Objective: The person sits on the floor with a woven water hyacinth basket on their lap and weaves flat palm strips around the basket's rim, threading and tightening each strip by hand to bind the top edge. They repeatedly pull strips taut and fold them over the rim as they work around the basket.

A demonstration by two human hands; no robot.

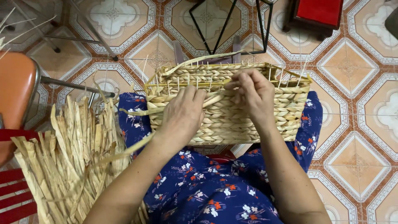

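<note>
A rectangular woven straw basket (286,112) rests on my lap, its top rim unfinished with thin upright spokes sticking out. My left hand (182,114) presses flat against the basket's front wall, fingers reaching up to the rim. My right hand (253,93) pinches a flat straw strand (213,99) at the top edge, working it among the spokes. A loose strand trails from the basket down to the left across my knee.
A big bundle of dried straw strips (70,153) lies at my left. An orange chair seat (14,89) with metal legs stands further left. A black wire stand (226,25) and a red stool (317,12) are on the patterned tile floor beyond.
</note>
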